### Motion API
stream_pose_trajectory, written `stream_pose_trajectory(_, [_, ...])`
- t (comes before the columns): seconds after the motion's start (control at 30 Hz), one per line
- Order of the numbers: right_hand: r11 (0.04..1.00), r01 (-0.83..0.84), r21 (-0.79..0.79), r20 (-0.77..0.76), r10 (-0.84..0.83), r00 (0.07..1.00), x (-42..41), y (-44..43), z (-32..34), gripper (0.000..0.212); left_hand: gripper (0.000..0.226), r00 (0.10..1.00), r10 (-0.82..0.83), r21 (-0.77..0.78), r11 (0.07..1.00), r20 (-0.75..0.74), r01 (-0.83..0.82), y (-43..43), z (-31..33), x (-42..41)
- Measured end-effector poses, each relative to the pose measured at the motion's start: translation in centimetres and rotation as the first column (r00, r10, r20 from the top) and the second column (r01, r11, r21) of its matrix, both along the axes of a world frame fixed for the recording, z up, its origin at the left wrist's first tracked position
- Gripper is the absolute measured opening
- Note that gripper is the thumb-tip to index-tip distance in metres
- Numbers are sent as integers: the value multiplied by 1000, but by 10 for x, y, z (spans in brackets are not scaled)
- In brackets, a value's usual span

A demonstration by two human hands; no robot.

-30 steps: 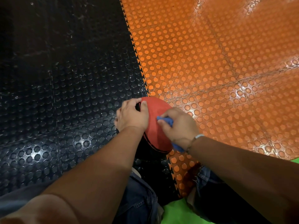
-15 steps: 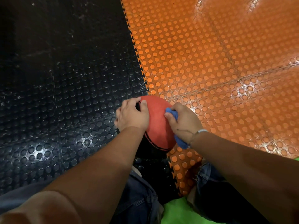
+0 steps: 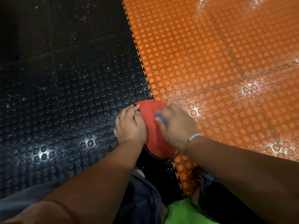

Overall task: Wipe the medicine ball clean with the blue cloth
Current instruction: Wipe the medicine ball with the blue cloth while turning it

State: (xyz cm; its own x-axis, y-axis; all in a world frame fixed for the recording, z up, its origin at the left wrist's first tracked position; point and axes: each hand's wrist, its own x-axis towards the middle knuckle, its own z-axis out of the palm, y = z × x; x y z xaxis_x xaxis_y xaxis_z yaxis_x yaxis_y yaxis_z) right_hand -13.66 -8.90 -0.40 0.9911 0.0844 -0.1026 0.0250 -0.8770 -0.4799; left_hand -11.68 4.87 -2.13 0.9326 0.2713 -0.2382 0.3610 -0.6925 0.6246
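Since the round red textured medicine ball [image 3: 152,136] is steadied from one side only, just past the denim-clad knees [image 3: 142,199], it could be rolled away by a hard sideways stroke. Its left flank is clasped by the curled grip of the left hand [image 3: 130,126]. The crumpled blue cloth [image 3: 161,118] is clenched in the grip of the right hand [image 3: 176,126] and pressed onto the ball's top. Beyond, black studded floor tiles [image 3: 72,110] are joined to orange studded floor tiles [image 3: 210,62].

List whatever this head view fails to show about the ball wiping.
All in the head view:
- Blue cloth: mostly hidden under the right hand; visible strip motion-blurred.
- Medicine ball: flanks covered by left hand and right hand; underside faces away.
- Dirt on the ball: too fine to see.
- Green item: cut off by bottom edge.
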Motion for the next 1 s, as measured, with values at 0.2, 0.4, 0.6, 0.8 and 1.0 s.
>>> stream_pose_trajectory(0.2, [992, 79, -96, -135, -92, 987, 14, -28, -10, 37, 41, 1000, 22, -68, 997, 20, -21, 4, -1, -4])
stream_pose_trajectory(0.4, [988, -131, -88, 118, 141, 983, 4, 18, 5, 32, 35, 1000, 4, -40, 999, 22, -3, 2, -5, -7])
stream_pose_trajectory(0.6, [941, 337, -19, -278, -329, 903, 12, -30, -24, 35, 36, 999, -33, -48, 998, -2, 33, 2, -1, -7])
stream_pose_trajectory(0.8, [998, -20, 66, 93, 14, 996, -13, -1, -9, 32, 44, 999, 34, -88, 996, 38, -30, 9, -5, -4])
stream_pose_trajectory(1.0, [949, 284, 139, -229, -249, 941, -11, -29, -33, 36, 42, 994, 109, -246, 964, 9, -103, 28, -16, 10])
